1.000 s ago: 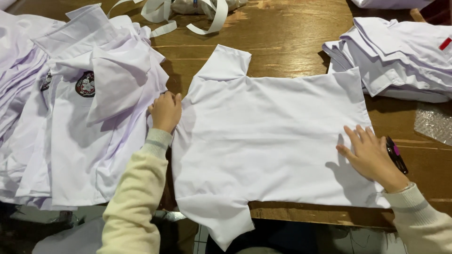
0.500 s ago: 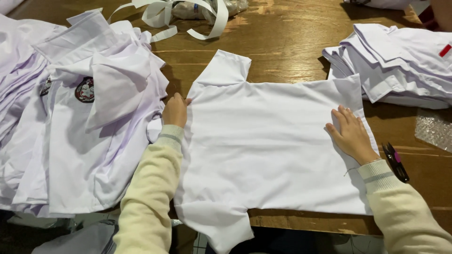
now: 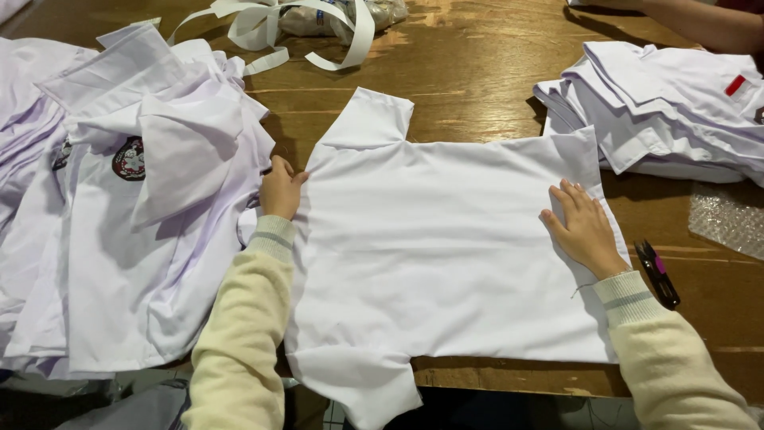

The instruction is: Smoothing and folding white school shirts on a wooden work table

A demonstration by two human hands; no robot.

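A white short-sleeved shirt (image 3: pixel 438 255) lies flat on the wooden table (image 3: pixel 477 87), one sleeve toward the far side and one hanging over the near edge. My left hand (image 3: pixel 278 189) rests with curled fingers on the shirt's left edge, near the shoulder. My right hand (image 3: pixel 585 227) lies flat, fingers spread, on the shirt's right side near its hem. Both arms wear cream knit sleeves.
A heap of white shirts with a round dark badge (image 3: pixel 129 159) fills the left. Folded white shirts (image 3: pixel 668 103) are stacked at the right, with another person's arm (image 3: pixel 700 24) beyond. A small black thread snip (image 3: pixel 659 275), bubble wrap (image 3: pixel 728 223) and white ribbon (image 3: pixel 318 24) lie about.
My right hand has slid from the lower right corner of the shirt up and inward along its right side. My left hand stays at the left edge, slightly higher.
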